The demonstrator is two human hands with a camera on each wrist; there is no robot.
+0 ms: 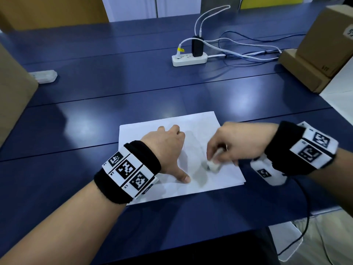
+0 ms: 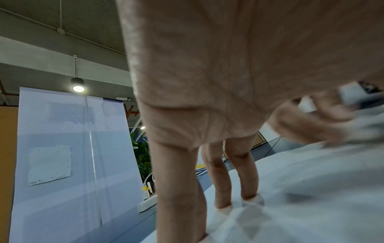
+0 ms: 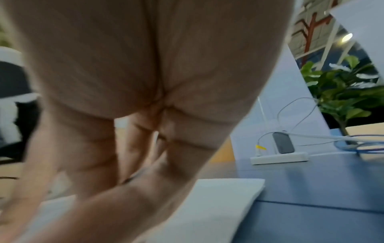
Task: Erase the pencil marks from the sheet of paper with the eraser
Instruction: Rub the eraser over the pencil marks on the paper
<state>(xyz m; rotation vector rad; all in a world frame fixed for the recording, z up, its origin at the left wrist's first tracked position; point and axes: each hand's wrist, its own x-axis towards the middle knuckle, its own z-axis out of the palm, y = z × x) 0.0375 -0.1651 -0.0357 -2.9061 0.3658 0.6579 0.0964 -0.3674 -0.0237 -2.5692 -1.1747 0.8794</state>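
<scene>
A white sheet of paper [image 1: 198,129] lies on the blue table near the front edge. My left hand [image 1: 168,146] rests on the sheet's left half, fingers straight and tips pressed down, thumb [image 1: 183,177] spread toward me. My right hand [image 1: 229,142] pinches a white eraser [image 1: 214,165] and holds its end against the paper by a grey smudge [image 1: 204,166]. In the left wrist view my fingertips [image 2: 249,197] stand on the paper [image 2: 311,197]. The right wrist view is blurred; the right hand's fingers [image 3: 124,189] curl down over the paper [image 3: 218,205], and the eraser is hidden there.
A white power strip [image 1: 189,59] with a black adapter and several cables lies at the back centre. Cardboard boxes [image 1: 321,48] stand at the back right, another box [image 1: 13,88] at the left edge. A small white device [image 1: 45,76] sits at the left.
</scene>
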